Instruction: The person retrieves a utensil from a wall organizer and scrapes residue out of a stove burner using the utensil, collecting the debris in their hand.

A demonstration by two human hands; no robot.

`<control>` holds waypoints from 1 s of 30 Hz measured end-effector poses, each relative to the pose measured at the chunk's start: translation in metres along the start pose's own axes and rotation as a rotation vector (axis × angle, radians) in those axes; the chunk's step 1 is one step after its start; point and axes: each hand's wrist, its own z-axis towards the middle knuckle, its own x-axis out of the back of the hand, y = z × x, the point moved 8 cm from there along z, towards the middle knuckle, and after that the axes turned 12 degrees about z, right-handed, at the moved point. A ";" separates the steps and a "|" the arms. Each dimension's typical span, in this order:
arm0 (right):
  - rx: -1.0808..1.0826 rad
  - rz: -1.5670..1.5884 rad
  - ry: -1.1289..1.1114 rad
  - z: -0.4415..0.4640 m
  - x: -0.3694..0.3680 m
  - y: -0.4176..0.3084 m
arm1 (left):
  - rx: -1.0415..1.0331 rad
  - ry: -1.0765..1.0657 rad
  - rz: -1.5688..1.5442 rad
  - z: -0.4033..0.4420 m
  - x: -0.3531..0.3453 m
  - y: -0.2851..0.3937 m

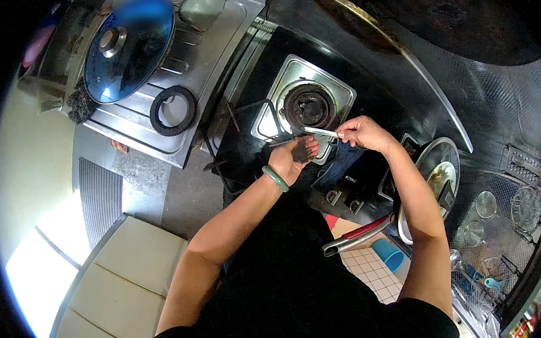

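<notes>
My left hand [287, 161] is palm up at the front of the gas hob [238, 142], with a green bangle [275, 178] on the wrist. A dark brown clump [300, 151], too small to identify, rests in its palm. In my right hand [364, 134] is a thin, pale, flat tool [320, 132], pinched near one end. Its other end points left, over the front edge of the round dark burner [309, 106] in its square metal tray [280, 78]. A black pan support [262, 104] stands tilted left of the burner.
Left of the hob is a steel drainboard [211, 82] with a glass lid [129, 52] and a black ring [155, 115]. A lidded pan [434, 148] with a red-and-metal handle [359, 235] sits on the right. A dark blue cloth [345, 161] lies near my right hand.
</notes>
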 end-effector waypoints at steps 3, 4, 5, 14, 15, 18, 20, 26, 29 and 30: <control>0.017 0.031 0.006 -0.007 0.000 0.000 | 0.000 -0.002 -0.013 0.000 0.000 0.000; 0.023 0.040 0.009 -0.011 -0.001 0.000 | -0.007 0.004 -0.013 -0.001 0.000 0.000; 0.137 -0.101 0.030 -0.017 -0.003 -0.010 | -0.013 0.009 -0.014 -0.001 0.000 0.001; 0.240 -0.406 0.296 -0.052 -0.007 -0.035 | -0.012 0.002 -0.009 0.003 0.003 -0.001; 0.212 -0.383 0.290 -0.052 -0.010 -0.031 | -0.009 0.006 -0.010 0.002 0.004 -0.002; 0.123 -0.274 0.302 -0.048 -0.017 -0.026 | -0.016 -0.030 -0.029 0.003 0.003 -0.002; 0.165 -0.243 0.317 -0.046 -0.020 -0.022 | -0.022 -0.026 -0.009 0.002 0.003 -0.002; 0.021 -0.167 0.287 -0.045 -0.024 -0.027 | -0.011 0.004 -0.007 0.001 0.003 -0.001; 0.168 -0.386 0.334 -0.041 -0.016 -0.038 | -0.024 -0.027 -0.013 -0.001 -0.002 0.000; 0.253 -0.501 0.358 -0.042 -0.018 -0.050 | -0.029 -0.039 -0.018 -0.002 -0.002 0.001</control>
